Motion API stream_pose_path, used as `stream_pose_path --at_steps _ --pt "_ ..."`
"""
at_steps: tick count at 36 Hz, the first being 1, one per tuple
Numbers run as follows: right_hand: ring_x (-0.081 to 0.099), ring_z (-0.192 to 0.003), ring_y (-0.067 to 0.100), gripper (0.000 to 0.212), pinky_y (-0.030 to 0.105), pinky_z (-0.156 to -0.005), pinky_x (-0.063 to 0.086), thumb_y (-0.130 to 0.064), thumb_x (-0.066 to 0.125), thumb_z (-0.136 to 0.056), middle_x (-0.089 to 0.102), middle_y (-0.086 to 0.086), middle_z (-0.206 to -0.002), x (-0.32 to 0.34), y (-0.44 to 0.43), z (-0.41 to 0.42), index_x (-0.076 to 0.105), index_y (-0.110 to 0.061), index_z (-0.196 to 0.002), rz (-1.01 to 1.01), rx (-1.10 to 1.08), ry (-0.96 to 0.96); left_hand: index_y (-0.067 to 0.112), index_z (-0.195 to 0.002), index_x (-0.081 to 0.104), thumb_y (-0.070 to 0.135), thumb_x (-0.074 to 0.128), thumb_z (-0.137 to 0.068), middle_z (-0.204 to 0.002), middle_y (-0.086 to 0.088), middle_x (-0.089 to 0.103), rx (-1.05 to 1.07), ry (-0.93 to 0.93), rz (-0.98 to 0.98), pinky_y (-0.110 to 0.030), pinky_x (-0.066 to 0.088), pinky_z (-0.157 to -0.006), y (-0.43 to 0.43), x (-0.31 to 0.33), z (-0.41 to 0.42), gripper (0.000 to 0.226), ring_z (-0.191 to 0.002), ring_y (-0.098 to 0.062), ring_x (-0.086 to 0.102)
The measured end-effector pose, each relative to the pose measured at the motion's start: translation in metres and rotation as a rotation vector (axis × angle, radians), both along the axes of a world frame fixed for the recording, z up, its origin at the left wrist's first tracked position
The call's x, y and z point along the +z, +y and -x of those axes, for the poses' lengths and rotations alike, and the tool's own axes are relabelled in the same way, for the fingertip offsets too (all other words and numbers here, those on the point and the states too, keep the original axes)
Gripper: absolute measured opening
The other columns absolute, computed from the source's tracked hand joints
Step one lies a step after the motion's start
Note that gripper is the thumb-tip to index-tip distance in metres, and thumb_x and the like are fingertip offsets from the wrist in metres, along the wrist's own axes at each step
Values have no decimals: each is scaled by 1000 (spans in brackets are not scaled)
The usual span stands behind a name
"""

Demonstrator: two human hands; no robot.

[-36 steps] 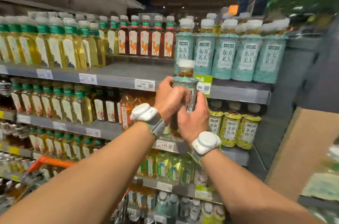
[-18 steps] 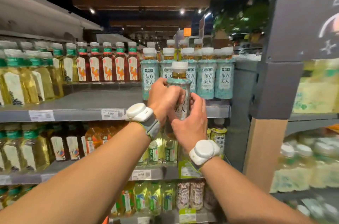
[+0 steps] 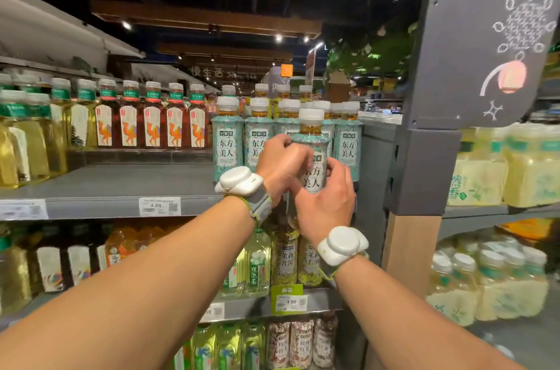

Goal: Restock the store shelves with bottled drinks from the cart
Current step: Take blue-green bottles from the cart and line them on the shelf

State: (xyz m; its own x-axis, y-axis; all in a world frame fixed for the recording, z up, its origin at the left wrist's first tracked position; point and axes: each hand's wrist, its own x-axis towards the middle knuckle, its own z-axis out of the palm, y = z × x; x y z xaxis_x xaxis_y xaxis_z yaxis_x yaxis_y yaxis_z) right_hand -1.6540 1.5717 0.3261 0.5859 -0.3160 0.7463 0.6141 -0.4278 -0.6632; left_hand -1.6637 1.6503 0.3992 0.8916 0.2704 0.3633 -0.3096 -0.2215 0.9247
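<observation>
At the far left of the upper shelf (image 3: 121, 185) stand pale yellow-green bottles (image 3: 18, 139), and next to them a row of dark red bottles with camel labels (image 3: 151, 124). In front of these the grey shelf is bare, with a price tag reading 4.89 (image 3: 159, 206) on its front edge. Further right stands a block of teal-labelled bottles with white caps (image 3: 227, 139), filling the shelf's right end. The left hand (image 3: 281, 163), a white device (image 3: 239, 180) strapped at its wrist, reaches up in front of that block, its fingers (image 3: 298, 154) curled round the left side of the held bottle (image 3: 312, 127). This bottle is of the same teal kind, upright, with its white cap level with the labels' tops behind it. It is just in front of the block. Its base is hidden behind the hands, so whether it rests on the shelf cannot be told. The right hand (image 3: 325, 203), with a like device (image 3: 342, 244), grips the bottle lower down, fingers (image 3: 336, 166) clamped round its right side. Beneath the hands, a lower shelf holds floral-labelled bottles (image 3: 285, 257). A grey upright post (image 3: 424, 169) follows, and beyond it are shrink-wrapped packs of pale drinks (image 3: 515, 163).
</observation>
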Motion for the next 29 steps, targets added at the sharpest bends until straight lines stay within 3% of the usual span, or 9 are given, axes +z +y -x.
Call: stream_pose_path --at_steps 3,6,10,17,23,29 --pt "56 -113 27 65 44 -93 47 -37 84 -72 59 2 -118 3 -2 -5 56 -12 -125 15 -21 27 18 -80 66 22 59 -50 -71 1 70 78 -43 -143 -40 58 -77 5 6 -4 31 -76 -19 66" --pt "56 -112 27 64 41 -92 47 -42 83 -73 60 2 -117 6 -2 -10 57 -12 -124 23 -49 34 30 -100 68 27 62 -69 -92 14 69 214 -137 -309 -29 51 -85 14 13 -9 31 -97 -16 65" --pt "58 -107 26 62 37 -84 48 -45 78 -75 59 1 -116 13 2 -17 56 -14 -123 56 -63 35 21 -121 66 27 63 -85 -124 3 64 429 -221 -586 -36 48 -94 34 19 -18 36 -120 -21 54" --pt "55 -115 26 69 40 -88 46 -53 73 -79 57 1 -124 25 6 -30 52 -14 -131 139 -94 66 13 -148 40 22 58 -93 -157 -2 36 574 -247 -921 -48 34 -111 49 32 -27 58 -144 -26 30" --pt "55 -115 28 67 40 -89 46 -49 74 -80 57 4 -125 34 22 -42 53 -11 -131 152 -98 64 14 -155 29 13 60 -87 -164 -1 25 575 -174 -1061 -48 27 -116 57 41 -42 75 -149 -24 23" --pt "55 -115 28 66 41 -89 47 -49 73 -81 56 4 -126 37 27 -51 52 -12 -132 152 -98 61 15 -153 32 15 58 -90 -163 0 27 612 -189 -1074 -46 26 -115 61 37 -52 68 -149 -21 23"
